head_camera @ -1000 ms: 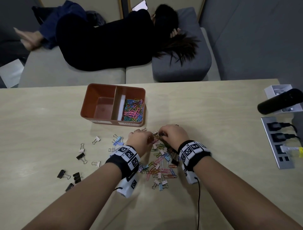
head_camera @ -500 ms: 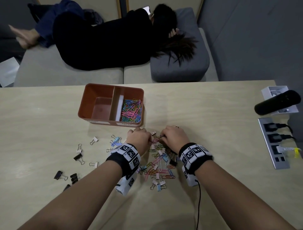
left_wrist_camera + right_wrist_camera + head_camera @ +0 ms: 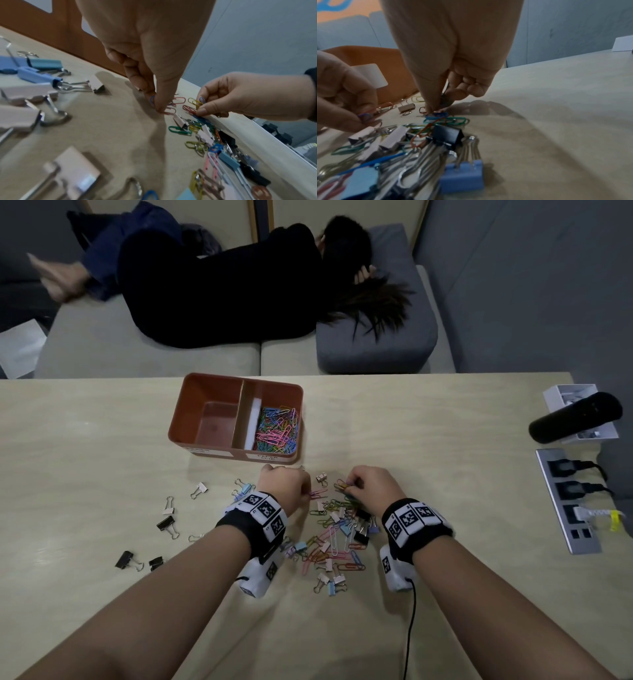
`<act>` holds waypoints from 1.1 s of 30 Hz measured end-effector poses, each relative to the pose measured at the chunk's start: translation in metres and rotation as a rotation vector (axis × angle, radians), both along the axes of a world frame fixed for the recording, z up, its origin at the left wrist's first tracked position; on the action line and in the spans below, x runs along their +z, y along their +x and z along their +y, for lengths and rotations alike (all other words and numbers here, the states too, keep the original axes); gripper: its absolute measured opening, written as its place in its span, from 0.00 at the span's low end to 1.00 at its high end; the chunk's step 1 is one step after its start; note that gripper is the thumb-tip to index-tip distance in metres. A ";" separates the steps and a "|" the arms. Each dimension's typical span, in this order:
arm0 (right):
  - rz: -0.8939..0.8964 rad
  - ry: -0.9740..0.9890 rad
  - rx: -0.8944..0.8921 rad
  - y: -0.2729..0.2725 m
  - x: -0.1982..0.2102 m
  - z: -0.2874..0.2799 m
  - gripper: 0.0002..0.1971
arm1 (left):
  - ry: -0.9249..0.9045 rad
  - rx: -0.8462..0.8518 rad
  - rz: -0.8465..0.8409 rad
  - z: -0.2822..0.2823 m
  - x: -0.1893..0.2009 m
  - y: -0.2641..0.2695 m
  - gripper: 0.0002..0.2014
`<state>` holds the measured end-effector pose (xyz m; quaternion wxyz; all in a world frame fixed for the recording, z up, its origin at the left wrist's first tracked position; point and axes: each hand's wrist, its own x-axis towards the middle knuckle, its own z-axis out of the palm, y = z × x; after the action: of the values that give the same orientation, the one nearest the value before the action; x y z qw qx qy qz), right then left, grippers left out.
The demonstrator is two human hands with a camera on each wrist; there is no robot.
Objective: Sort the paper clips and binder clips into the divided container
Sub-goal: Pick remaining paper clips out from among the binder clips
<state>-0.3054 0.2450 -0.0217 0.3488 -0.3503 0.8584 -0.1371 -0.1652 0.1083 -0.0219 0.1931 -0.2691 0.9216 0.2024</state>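
Head view: left hand (image 3: 284,486) and right hand (image 3: 371,486) both down at far edge of mixed clip pile (image 3: 337,537) on surface (image 3: 428,440); divided container (image 3: 236,417) just beyond, nearer the left, right bin holding paper clips, left bin bare.

Left wrist view: thumb and fingertip pinched on a blue paper clip (image 3: 151,100), pink ones touching below.

Right wrist view: fingers curled, pinching several paper clips (image 3: 444,100) lifted off pile; likely next, short carry forward-left.
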 end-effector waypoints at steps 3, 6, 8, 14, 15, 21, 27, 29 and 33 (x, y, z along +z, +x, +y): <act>0.017 -0.002 -0.020 0.002 0.001 -0.002 0.05 | 0.038 0.028 -0.001 -0.004 0.000 0.003 0.05; 0.014 -0.020 -0.057 0.004 0.000 -0.004 0.09 | 0.058 0.077 0.006 -0.005 0.000 0.007 0.05; 0.027 0.009 -0.055 0.004 0.002 -0.008 0.08 | 0.058 0.088 0.005 -0.006 0.000 0.010 0.05; 0.045 0.230 0.009 0.008 0.010 -0.028 0.08 | 0.035 0.098 0.017 -0.004 0.003 0.015 0.08; 0.033 0.270 0.025 0.008 0.011 -0.031 0.08 | 0.035 0.100 0.023 -0.003 0.004 0.016 0.08; 0.047 0.277 0.085 0.014 0.007 -0.032 0.08 | 0.036 0.130 0.064 -0.003 0.010 0.026 0.09; 0.070 0.207 0.105 0.020 0.012 -0.026 0.09 | 0.035 0.184 0.161 -0.005 0.021 0.040 0.09; 0.068 0.184 0.113 0.021 0.016 -0.026 0.09 | 0.043 0.191 0.215 -0.008 0.028 0.044 0.08; 0.109 0.043 0.110 0.021 0.032 -0.034 0.07 | 0.080 0.205 0.365 -0.022 0.050 0.045 0.06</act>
<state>-0.2844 0.2114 0.0103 0.3159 -0.3964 0.8583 -0.0799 -0.1199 0.0866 0.0283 0.0121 -0.3126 0.9002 0.3030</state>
